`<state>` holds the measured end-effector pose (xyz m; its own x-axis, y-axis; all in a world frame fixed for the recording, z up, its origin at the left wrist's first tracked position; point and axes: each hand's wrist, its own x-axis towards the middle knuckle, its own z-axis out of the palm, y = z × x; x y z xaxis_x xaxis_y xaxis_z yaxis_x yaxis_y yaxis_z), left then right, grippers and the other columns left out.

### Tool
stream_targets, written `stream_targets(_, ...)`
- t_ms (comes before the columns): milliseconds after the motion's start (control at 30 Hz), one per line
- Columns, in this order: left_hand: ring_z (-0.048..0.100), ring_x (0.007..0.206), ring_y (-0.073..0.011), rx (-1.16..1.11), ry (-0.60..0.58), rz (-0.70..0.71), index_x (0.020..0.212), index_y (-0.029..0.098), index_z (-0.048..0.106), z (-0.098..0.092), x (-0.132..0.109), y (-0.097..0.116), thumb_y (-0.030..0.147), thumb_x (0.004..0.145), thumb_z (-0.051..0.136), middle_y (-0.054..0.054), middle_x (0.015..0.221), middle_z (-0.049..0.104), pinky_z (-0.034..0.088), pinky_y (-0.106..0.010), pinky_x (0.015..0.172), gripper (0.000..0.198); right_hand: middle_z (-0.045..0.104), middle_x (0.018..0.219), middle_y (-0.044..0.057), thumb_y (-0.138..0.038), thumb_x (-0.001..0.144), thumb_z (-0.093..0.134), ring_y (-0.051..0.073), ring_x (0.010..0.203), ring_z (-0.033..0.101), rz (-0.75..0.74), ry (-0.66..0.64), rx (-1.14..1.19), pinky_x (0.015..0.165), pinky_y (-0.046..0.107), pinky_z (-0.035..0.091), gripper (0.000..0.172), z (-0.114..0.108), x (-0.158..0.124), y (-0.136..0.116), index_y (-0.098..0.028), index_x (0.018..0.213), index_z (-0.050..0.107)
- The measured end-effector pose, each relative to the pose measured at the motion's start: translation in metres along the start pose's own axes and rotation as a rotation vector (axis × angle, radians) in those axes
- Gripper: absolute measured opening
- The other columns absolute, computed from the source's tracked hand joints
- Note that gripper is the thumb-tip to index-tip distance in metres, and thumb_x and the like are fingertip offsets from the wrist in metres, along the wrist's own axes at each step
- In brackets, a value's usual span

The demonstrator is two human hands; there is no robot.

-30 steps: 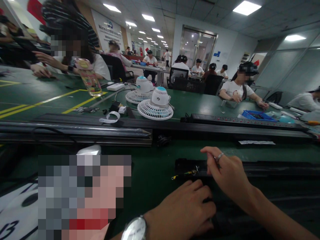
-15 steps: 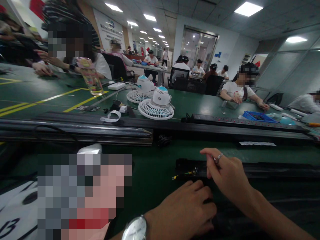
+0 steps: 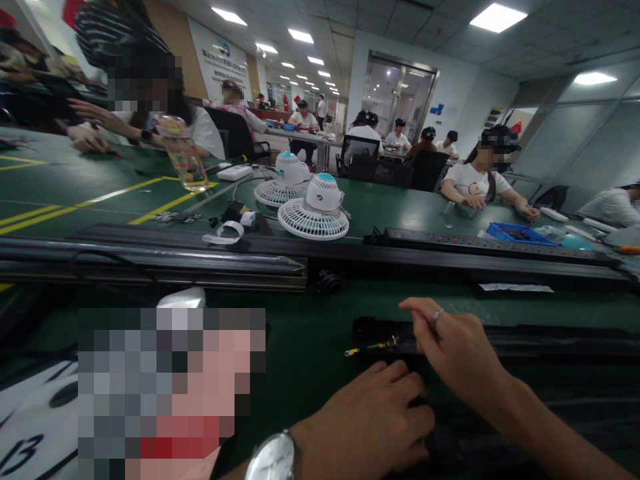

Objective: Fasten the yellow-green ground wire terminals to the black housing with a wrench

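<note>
A long black strip-shaped part (image 3: 540, 337) lies across the green bench in front of me, with a thin green-yellow wire (image 3: 367, 347) sticking out of its left end. My left hand (image 3: 370, 420), with a wristwatch, rests curled on the near side of that end, its fingers pressed down on the black part. My right hand (image 3: 457, 350), wearing a ring, lies over the strip just right of the wire, fingers bent around its end.
A black rail (image 3: 150, 263) and a long power strip (image 3: 490, 243) run across the bench. Two small white fans (image 3: 315, 210) stand behind, a drink bottle (image 3: 183, 157) at left, a blue tray (image 3: 517, 232) at right. Several people sit at benches around.
Both hands stay where they were on the black part. The view has shifted very slightly; the wire end sits a touch lower.
</note>
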<state>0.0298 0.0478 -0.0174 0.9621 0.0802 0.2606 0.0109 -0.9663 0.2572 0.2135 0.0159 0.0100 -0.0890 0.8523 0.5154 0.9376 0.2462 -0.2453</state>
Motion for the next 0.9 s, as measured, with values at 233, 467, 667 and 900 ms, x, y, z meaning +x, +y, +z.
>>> stream_targets(233,0.06,0.098,-0.0226,0.015,-0.01,-0.008,0.094,0.019,0.066,0.002,0.0,0.001,0.035,0.091,0.07,-0.005,0.106,0.066,0.05,-0.035,0.084,0.017,0.07,0.061,-0.001,-0.023,0.103,0.039,0.016,0.046,0.064,-0.008,-0.023,-0.041,0.052,0.029,0.041,0.031,0.0,0.0,-0.001,-0.017,0.118,0.066)
stream_targets(467,0.06,0.097,-0.0216,0.03,-0.004,0.011,0.095,0.019,0.066,0.0,0.001,0.0,0.035,0.092,0.069,-0.005,0.105,0.066,0.049,-0.034,0.084,0.017,0.073,0.063,0.0,-0.027,0.102,0.044,0.02,0.046,0.066,-0.005,-0.084,-0.134,0.049,0.03,0.04,0.032,-0.004,0.003,-0.001,-0.018,0.129,0.06)
stream_targets(667,0.06,0.098,-0.0214,0.028,0.006,0.003,0.095,0.019,0.066,0.0,0.0,-0.001,0.037,0.091,0.07,-0.004,0.107,0.066,0.049,-0.034,0.085,0.018,0.072,0.064,-0.002,-0.029,0.102,0.049,0.019,0.055,0.07,0.082,-0.268,-0.002,0.055,0.027,0.045,0.021,-0.013,0.007,0.001,-0.021,0.114,0.064)
stream_targets(900,0.06,0.1,-0.0211,0.021,-0.004,-0.019,0.096,0.02,0.066,-0.002,0.001,0.001,0.036,0.091,0.07,-0.003,0.108,0.066,0.05,-0.035,0.088,0.018,0.069,0.064,-0.001,-0.025,0.103,0.047,0.017,0.055,0.068,0.118,-0.381,0.067,0.054,0.024,0.045,0.018,-0.018,0.01,0.005,-0.019,0.097,0.062)
